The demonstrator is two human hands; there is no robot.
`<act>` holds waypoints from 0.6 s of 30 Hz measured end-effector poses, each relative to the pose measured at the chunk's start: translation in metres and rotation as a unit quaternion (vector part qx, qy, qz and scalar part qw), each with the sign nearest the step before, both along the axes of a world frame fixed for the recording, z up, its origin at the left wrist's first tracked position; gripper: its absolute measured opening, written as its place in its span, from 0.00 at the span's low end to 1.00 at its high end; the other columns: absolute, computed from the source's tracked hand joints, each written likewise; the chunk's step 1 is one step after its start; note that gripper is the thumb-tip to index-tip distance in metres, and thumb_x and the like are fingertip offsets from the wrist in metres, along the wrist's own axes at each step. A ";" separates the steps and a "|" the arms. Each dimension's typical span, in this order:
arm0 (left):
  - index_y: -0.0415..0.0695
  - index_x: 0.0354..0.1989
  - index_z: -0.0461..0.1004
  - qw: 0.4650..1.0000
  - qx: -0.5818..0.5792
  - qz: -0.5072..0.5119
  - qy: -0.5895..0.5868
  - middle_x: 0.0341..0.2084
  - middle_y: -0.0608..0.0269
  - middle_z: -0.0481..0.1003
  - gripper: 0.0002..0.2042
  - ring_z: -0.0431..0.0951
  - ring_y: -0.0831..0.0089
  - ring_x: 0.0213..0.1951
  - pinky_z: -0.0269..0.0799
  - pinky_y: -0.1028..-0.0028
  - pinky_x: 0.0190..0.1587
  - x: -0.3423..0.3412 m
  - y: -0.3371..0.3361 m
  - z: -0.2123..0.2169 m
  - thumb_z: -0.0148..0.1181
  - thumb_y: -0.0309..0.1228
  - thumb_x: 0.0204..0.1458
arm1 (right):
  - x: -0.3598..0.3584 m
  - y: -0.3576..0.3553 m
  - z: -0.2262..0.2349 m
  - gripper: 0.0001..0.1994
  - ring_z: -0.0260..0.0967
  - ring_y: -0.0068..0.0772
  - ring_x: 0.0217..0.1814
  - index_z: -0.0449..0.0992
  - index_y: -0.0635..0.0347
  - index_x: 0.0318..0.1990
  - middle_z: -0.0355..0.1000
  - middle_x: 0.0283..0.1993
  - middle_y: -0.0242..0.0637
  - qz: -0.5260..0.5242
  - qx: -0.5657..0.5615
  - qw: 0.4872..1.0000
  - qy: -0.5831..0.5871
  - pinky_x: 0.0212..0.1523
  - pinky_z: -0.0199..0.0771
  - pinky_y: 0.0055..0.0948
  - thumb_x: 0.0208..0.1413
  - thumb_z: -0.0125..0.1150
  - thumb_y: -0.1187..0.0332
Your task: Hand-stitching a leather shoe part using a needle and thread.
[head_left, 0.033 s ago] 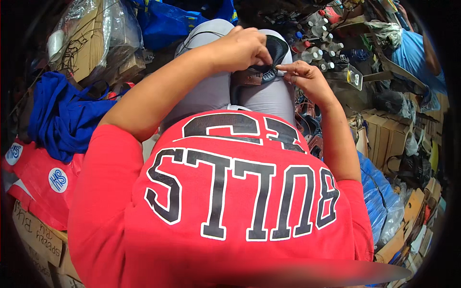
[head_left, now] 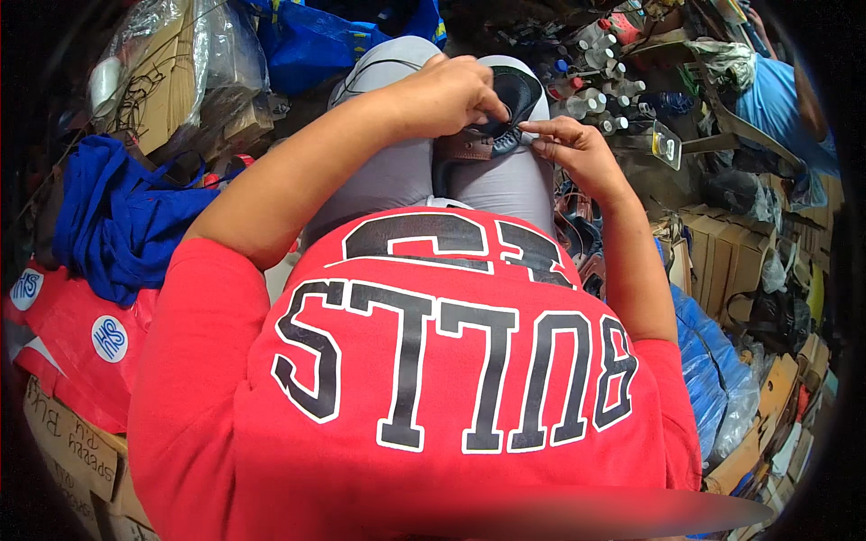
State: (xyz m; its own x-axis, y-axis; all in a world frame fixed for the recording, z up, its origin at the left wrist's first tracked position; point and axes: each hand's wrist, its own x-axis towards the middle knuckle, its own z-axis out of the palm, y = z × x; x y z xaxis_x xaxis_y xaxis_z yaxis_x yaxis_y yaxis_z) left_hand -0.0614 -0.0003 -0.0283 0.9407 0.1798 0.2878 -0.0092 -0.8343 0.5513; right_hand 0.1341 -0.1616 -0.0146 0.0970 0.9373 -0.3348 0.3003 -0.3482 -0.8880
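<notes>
A dark shoe [head_left: 475, 146] with a brown panel and a black inside rests across my right thigh, near the knee. Bent over its opening, my left hand [head_left: 456, 95] is closed, its fingertips at the lacing area. What they pinch is too small to make out. From the other side, my right hand [head_left: 577, 149] has its thumb and forefinger pinched at the shoe's edge, close to the left fingertips. A thin black cord [head_left: 386, 66] lies over my left knee; whether it reaches the shoe is hidden by my left hand.
Left are blue cloth [head_left: 122, 212], a red bag [head_left: 77, 334] and plastic-wrapped cardboard [head_left: 162, 81]. Beyond my knees lies a blue bag [head_left: 316, 45]. Several small bottles [head_left: 600, 95] stand far right, near a person in blue [head_left: 776, 104]. Cardboard boxes [head_left: 722, 248] and blue plastic [head_left: 699, 347] are at right.
My left hand has shifted very slightly at the shoe's opening. The shoe and my right hand stay almost where they were.
</notes>
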 end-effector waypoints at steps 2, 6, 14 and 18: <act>0.52 0.37 0.82 0.997 -0.068 0.022 0.035 0.25 0.63 0.71 0.13 0.72 0.64 0.34 0.68 0.69 0.36 -0.001 0.000 -0.002 0.64 0.23 0.42 | -0.007 -0.001 0.001 0.15 0.65 0.16 0.37 0.78 0.58 0.48 0.71 0.34 0.26 -0.038 -0.016 0.997 0.058 0.41 0.66 0.16 0.51 0.63 0.76; 0.46 0.39 0.80 0.957 -0.273 0.076 0.055 0.25 0.62 0.76 0.11 0.76 0.73 0.30 0.71 0.74 0.34 0.002 -0.005 -0.016 0.63 0.22 0.45 | -0.012 0.000 -0.002 0.16 0.67 0.14 0.36 0.76 0.63 0.49 0.74 0.33 0.27 -0.091 -0.015 0.985 0.144 0.40 0.68 0.14 0.51 0.64 0.75; 0.43 0.32 0.78 0.938 -0.281 0.159 0.123 0.25 0.64 0.78 0.08 0.77 0.78 0.29 0.71 0.76 0.34 0.017 -0.019 -0.002 0.67 0.27 0.43 | -0.016 0.008 -0.013 0.10 0.67 0.14 0.33 0.78 0.64 0.40 0.74 0.32 0.27 -0.115 0.010 0.985 0.131 0.35 0.68 0.15 0.49 0.67 0.74; 0.42 0.30 0.77 0.951 -0.268 0.116 0.099 0.23 0.64 0.77 0.06 0.76 0.76 0.27 0.71 0.76 0.33 0.018 -0.014 -0.007 0.67 0.26 0.42 | -0.015 0.013 -0.013 0.06 0.66 0.14 0.31 0.77 0.63 0.32 0.73 0.29 0.27 -0.098 0.024 0.992 0.073 0.33 0.66 0.16 0.48 0.68 0.73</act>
